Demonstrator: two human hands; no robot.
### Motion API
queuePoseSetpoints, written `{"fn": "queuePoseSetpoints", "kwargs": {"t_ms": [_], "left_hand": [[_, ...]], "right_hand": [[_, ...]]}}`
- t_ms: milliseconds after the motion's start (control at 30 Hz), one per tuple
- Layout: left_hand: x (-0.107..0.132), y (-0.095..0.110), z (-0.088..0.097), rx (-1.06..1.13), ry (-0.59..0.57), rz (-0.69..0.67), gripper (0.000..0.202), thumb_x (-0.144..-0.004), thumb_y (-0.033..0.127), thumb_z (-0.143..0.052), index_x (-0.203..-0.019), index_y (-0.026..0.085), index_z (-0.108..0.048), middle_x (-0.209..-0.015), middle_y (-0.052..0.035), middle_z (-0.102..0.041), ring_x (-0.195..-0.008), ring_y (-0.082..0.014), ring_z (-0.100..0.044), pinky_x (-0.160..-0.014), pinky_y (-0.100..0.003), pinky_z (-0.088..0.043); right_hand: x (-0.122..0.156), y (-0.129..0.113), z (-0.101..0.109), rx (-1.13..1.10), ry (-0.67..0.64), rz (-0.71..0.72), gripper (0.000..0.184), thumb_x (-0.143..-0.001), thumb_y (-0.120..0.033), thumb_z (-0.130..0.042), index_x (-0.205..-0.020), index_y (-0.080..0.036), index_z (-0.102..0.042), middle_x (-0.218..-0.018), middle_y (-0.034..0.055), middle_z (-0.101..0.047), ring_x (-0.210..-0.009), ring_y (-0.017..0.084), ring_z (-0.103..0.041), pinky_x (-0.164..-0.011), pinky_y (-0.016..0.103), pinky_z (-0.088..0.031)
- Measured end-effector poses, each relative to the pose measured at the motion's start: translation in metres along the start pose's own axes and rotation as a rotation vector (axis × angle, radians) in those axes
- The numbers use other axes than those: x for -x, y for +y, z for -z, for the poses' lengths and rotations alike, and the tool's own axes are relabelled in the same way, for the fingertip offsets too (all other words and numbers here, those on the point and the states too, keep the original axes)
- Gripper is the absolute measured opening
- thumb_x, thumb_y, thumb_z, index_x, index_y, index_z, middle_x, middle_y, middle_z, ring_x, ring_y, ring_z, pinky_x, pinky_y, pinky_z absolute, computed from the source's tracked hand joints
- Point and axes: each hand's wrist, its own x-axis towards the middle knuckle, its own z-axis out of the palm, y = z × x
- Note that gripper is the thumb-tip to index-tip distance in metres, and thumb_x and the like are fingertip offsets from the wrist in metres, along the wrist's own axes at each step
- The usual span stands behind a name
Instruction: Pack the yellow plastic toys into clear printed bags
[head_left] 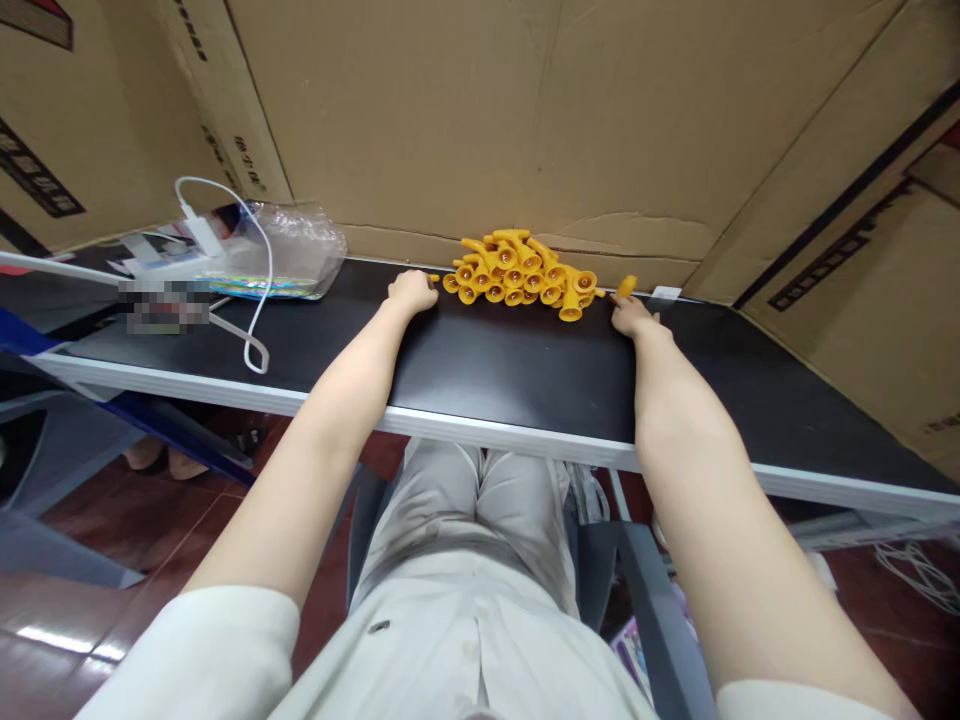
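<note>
A heap of small yellow plastic trumpet-shaped horns (517, 270) lies on the black tabletop against the cardboard, many with their flared mouths facing me. At the heap's left side, my left hand (412, 291) is closed, and a small yellow tip pokes out past its fingers; the rest of that piece is hidden. On the heap's right, my right hand (634, 314) grips a yellow horn (628, 286) that shows above its fingers. Another horn (571, 305) sits at the near right edge of the heap.
Tall cardboard boxes (480, 120) wall off the back and right of the black table (510, 370). To the left lie clear plastic bags (292, 250), a white charger (204, 236) with its cable, and a blurred item. A silver edge (480, 428) runs along the front.
</note>
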Motion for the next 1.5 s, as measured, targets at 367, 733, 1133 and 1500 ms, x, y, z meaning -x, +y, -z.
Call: {"fn": "queuePoseSetpoints", "kwargs": {"t_ms": [367, 733, 1133, 1500], "left_hand": [[-0.005, -0.002, -0.004, 0.053, 0.103, -0.009, 0.037, -0.093, 0.019, -0.058, -0.123, 0.020, -0.080, -0.134, -0.0165, -0.075, -0.131, -0.0327, -0.067, -0.111, -0.039, -0.052], [-0.008, -0.015, -0.007, 0.031, -0.007, 0.029, 0.047, -0.088, 0.011, -0.066, -0.134, 0.019, -0.072, -0.153, -0.0232, -0.062, -0.146, -0.0414, -0.057, -0.123, -0.062, -0.043], [-0.029, -0.027, -0.017, 0.249, 0.251, -0.081, 0.048, -0.083, 0.020, -0.069, -0.130, 0.029, -0.070, -0.132, -0.0174, -0.069, -0.133, -0.0435, -0.063, -0.115, -0.064, -0.049], [0.006, 0.020, -0.001, 0.165, 0.177, -0.268, 0.041, -0.087, 0.012, -0.057, -0.125, 0.018, -0.072, -0.132, -0.0145, -0.074, -0.129, -0.0343, -0.066, -0.111, -0.042, -0.048]], "right_hand": [[0.037, -0.012, 0.009, -0.102, 0.034, -0.146, 0.051, -0.108, -0.026, -0.039, -0.155, -0.016, -0.056, -0.167, 0.0262, -0.042, -0.154, 0.036, -0.051, -0.133, 0.057, -0.030], [0.024, 0.001, 0.005, -0.166, 0.085, -0.061, 0.054, -0.100, -0.022, -0.051, -0.152, -0.014, -0.058, -0.163, 0.0272, -0.047, -0.150, 0.039, -0.054, -0.126, 0.060, -0.040], [0.015, -0.026, 0.027, -0.311, 0.398, 0.316, 0.046, -0.099, -0.042, -0.058, -0.142, -0.026, -0.050, -0.136, 0.0199, -0.064, -0.127, 0.038, -0.065, -0.110, 0.063, -0.051], [0.049, -0.097, 0.019, -0.304, 0.174, 0.717, 0.046, -0.089, -0.044, -0.076, -0.128, -0.022, -0.064, -0.121, 0.0136, -0.072, -0.114, 0.037, -0.067, -0.107, 0.058, -0.054]]}}
